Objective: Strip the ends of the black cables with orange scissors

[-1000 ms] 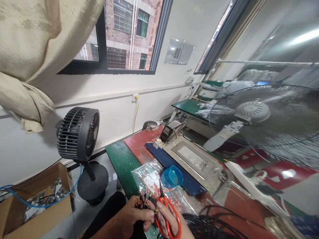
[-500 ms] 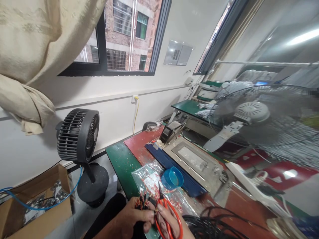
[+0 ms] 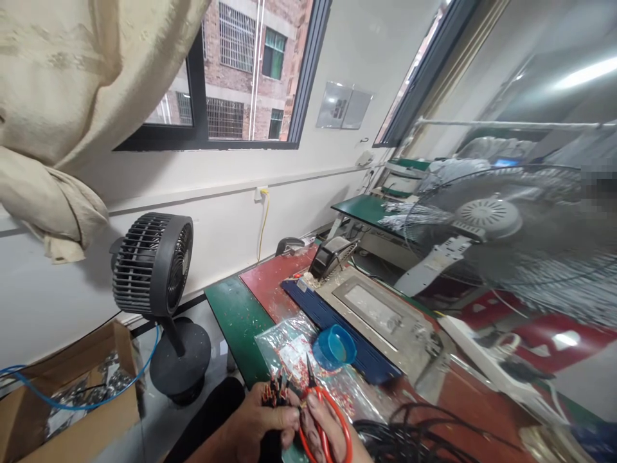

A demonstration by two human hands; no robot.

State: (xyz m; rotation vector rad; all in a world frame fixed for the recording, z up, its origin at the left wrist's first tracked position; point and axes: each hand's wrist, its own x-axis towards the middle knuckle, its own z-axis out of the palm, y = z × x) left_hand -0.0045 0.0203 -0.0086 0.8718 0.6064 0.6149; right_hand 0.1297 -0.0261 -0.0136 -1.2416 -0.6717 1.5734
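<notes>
My left hand (image 3: pixel 263 415) is closed around a bundle of black cables (image 3: pixel 276 391), whose stripped ends show thin red and pale wires pointing up. Right beside it, my right hand (image 3: pixel 325 424) grips a pair of scissors (image 3: pixel 343 427) with red-orange handles, fingers through the loops. The dark, pointed blades look nearly together and aim away from me. Thumbs of both hands come close at the cables; what lies between them is too small to make out. Beneath is a clear plastic bag (image 3: pixel 282 341) strewn with red and pale wire scraps.
A blue plastic bowl (image 3: pixel 332 347) sits on the bag beside a beige and blue machine (image 3: pixel 371 305). Black cables (image 3: pixel 409 431) lie coiled at the right. A black fan (image 3: pixel 154 263) and an open cardboard box (image 3: pixel 116 411) stand left. A larger wire-cage fan (image 3: pixel 486 215) is at right.
The hands, cables and scissors stay almost where they were. The whole view has shifted very slightly.
</notes>
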